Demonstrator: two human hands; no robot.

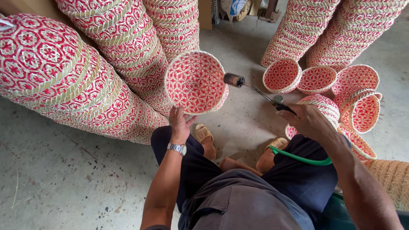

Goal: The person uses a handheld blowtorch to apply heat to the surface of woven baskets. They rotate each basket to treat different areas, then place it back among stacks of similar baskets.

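Note:
My left hand (180, 121), with a metal wristwatch on its wrist, holds a round red-and-cream woven basket (195, 81) by its lower rim, with the opening tilted toward me. My right hand (309, 120) grips the handle of a gas torch (255, 90). The torch's dark nozzle points at the basket's right rim and nearly touches it. A green hose (300, 159) runs from the torch across my right knee. I am seated, with my sandalled feet on the concrete floor below the basket.
Long stacks of nested red-and-cream baskets (85, 76) lie to the left and behind. More stacks (332, 30) lean at the upper right. Several loose baskets (317, 79) lie at my right. A plain woven piece (392, 179) sits at the lower right.

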